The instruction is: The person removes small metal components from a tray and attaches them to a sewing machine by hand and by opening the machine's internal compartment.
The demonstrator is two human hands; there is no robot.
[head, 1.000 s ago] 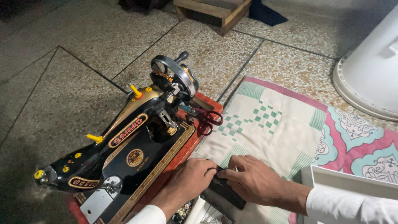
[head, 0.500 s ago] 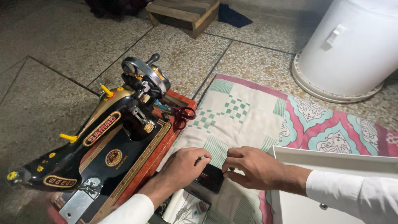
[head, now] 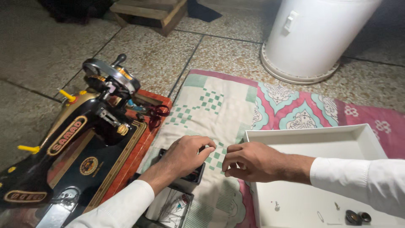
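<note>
My left hand (head: 187,154) lies over a small black box (head: 195,175) on the patterned cloth (head: 211,105), with its fingertips curled on the box's far edge. My right hand (head: 249,162) hovers just to the right of it, above the cloth. Its thumb and fingers are pinched together, and I cannot make out whether anything is between them. Both of my sleeves are white.
A black sewing machine (head: 76,143) on a red wooden base stands at the left, with red-handled scissors (head: 157,113) beside it. A white tray (head: 316,137) at the right holds dark buttons (head: 355,217). A clear box of pins (head: 173,207) is near me. A white drum (head: 316,38) and a wooden stool (head: 147,12) stand behind.
My view has swung to the right, bringing in the tray and the drum. My right hand has come off the black box and drawn a little to the right. My left hand stays on it.
</note>
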